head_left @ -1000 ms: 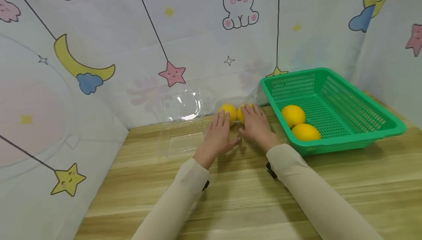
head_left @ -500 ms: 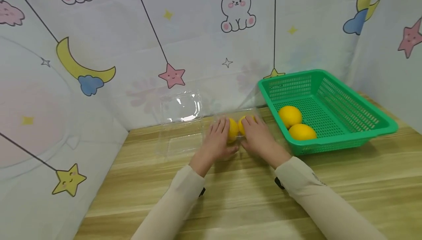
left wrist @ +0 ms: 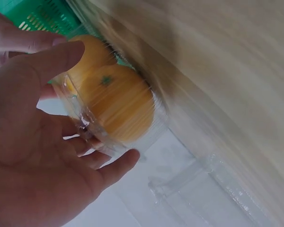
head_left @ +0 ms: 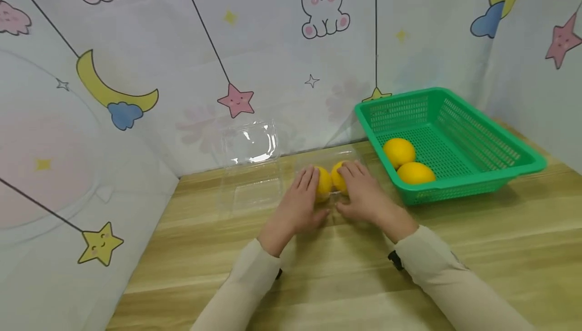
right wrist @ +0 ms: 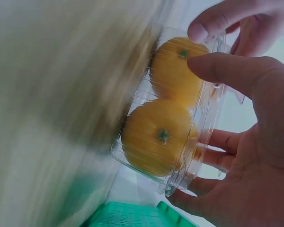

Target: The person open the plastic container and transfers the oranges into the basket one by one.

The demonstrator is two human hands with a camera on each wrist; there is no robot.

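Observation:
Two oranges lie side by side in a clear plastic box, the left orange (head_left: 324, 185) and the right orange (head_left: 338, 178) partly covered by fingers. My left hand (head_left: 297, 207) grips the box's left part, thumb on the near side and fingers over the top. My right hand (head_left: 366, 197) holds its right part the same way. In the right wrist view the clear box (right wrist: 144, 90) sits between thumb and fingers, with both oranges visible through its ribbed wall. The left wrist view shows an orange (left wrist: 118, 101) behind the plastic. I cannot tell how the box's lid stands.
Another clear plastic box (head_left: 256, 194) stands open at the left, its lid raised by the patterned cloth wall (head_left: 282, 58). At the right stands a green basket (head_left: 477, 188) holding two oranges (head_left: 399, 153). Everything rests on a wooden table (head_left: 204, 265).
Both hands have drawn the box with its two oranges away from the wall, nearer to me. The basket and the open box keep their places.

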